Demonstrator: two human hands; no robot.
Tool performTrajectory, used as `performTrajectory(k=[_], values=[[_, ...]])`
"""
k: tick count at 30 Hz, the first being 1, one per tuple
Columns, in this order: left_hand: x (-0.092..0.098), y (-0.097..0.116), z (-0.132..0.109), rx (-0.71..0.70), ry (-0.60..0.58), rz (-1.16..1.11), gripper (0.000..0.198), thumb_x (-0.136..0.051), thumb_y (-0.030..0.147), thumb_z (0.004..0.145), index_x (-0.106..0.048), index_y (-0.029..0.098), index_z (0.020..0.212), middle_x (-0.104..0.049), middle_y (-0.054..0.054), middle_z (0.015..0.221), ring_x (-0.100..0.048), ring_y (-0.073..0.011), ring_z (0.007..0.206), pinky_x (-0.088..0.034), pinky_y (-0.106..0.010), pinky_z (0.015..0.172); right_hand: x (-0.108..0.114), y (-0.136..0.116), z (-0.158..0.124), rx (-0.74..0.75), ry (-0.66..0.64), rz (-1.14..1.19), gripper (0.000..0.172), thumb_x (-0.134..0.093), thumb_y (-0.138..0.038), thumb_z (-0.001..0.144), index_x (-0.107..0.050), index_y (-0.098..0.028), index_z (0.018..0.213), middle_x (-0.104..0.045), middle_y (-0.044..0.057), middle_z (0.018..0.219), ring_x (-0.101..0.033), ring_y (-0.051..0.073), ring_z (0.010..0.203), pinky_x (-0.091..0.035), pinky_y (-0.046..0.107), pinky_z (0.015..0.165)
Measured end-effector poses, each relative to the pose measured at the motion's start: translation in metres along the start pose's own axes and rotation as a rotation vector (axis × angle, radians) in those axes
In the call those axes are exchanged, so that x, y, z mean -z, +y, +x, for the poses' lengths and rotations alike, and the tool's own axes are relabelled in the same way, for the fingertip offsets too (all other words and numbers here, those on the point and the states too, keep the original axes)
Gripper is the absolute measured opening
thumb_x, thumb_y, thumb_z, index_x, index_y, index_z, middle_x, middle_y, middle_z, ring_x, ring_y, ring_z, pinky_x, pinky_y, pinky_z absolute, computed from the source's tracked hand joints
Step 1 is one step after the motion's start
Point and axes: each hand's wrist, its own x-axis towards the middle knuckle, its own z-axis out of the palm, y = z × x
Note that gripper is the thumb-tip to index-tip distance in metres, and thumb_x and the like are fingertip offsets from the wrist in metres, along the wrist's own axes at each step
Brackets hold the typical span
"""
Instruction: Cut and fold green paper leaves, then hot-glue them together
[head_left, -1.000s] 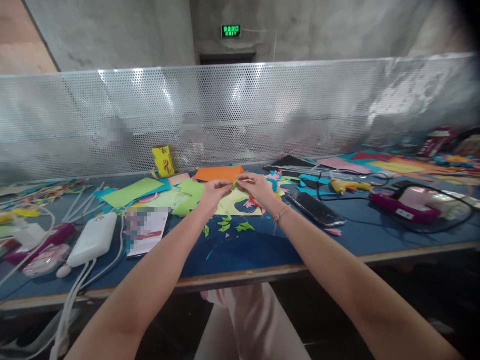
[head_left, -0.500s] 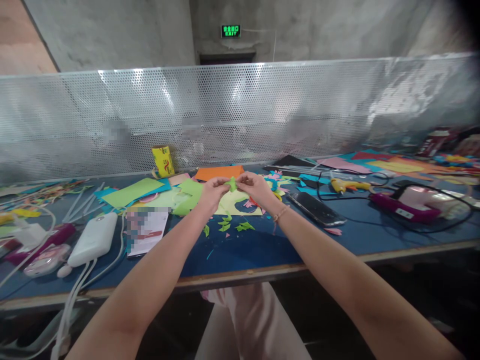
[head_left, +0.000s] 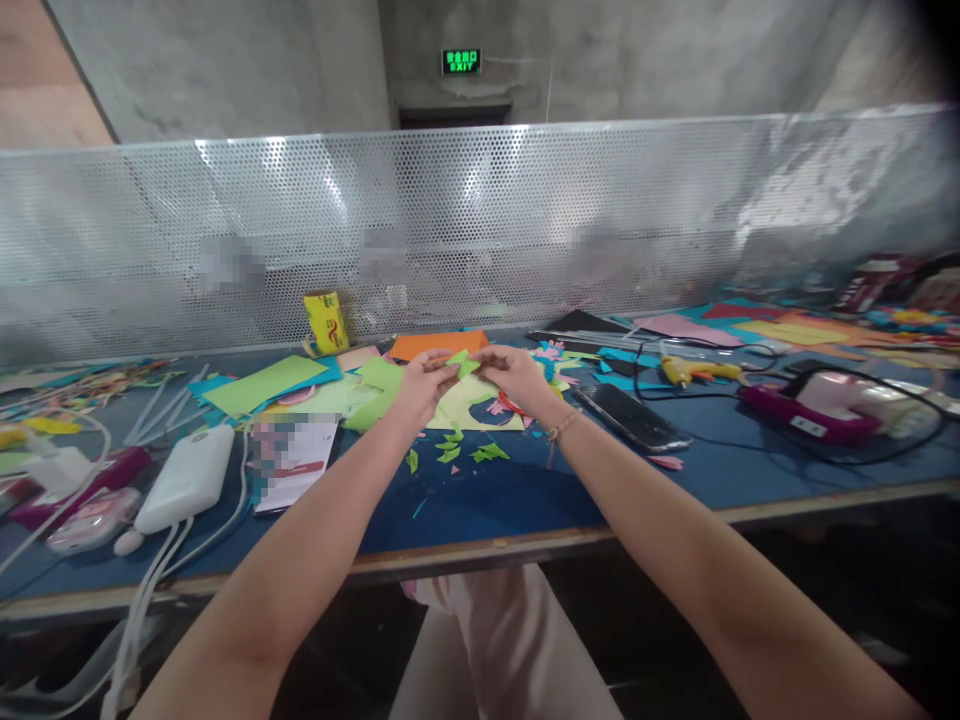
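Observation:
A small piece of green paper (head_left: 464, 364) is held up between my two hands over the blue table (head_left: 487, 515). My left hand (head_left: 429, 382) pinches its left side, and the fingers of my right hand (head_left: 517, 377) are closed on its right side. Its exact shape is too small to make out. Beneath the hands lies a pale yellow sheet (head_left: 461, 408) with larger green paper (head_left: 381, 380) to its left. Several green paper scraps (head_left: 489, 453) are scattered on the table in front of the hands.
To the left are a phone (head_left: 294, 462) and a white power bank (head_left: 187, 478) with cables. On the right lie a black phone (head_left: 634, 418), a yellow glue gun (head_left: 697, 371) and a purple power strip (head_left: 810, 415). A perforated metal screen (head_left: 465, 230) stands behind the table.
The green paper has turned between my fingers and now shows a wider, flatter face. Both hands have shifted only slightly.

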Motion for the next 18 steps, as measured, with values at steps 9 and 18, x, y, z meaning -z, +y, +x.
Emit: performTrajectory(k=[9,18], values=[[0.001,0.0009,0.0006,0.065,0.005,-0.028,0.023,-0.067,0.01,0.06,-0.054,0.016,0.078,-0.06,0.001,0.062,-0.057,-0.0088,0.059,-0.047,-0.027,0.07,-0.001,-0.0045,-0.0033,0.07,0.071,-0.126,0.013,-0.059,-0.023,0.065,-0.061,-0.019,0.077,-0.061,0.002,0.073,-0.057,0.013,0.068,-0.047,0.031,0.069],[-0.0046,0.0071,-0.0044,0.025,-0.096,-0.096,0.025,-0.062,0.003,0.059,-0.056,0.015,0.08,-0.06,0.001,0.062,-0.056,-0.0077,0.06,-0.045,-0.024,0.071,-0.0004,-0.003,-0.0027,0.134,0.057,0.001,0.016,-0.061,-0.026,0.064,-0.059,-0.019,0.079,-0.061,0.002,0.076,-0.057,0.013,0.072,-0.046,0.03,0.07]])
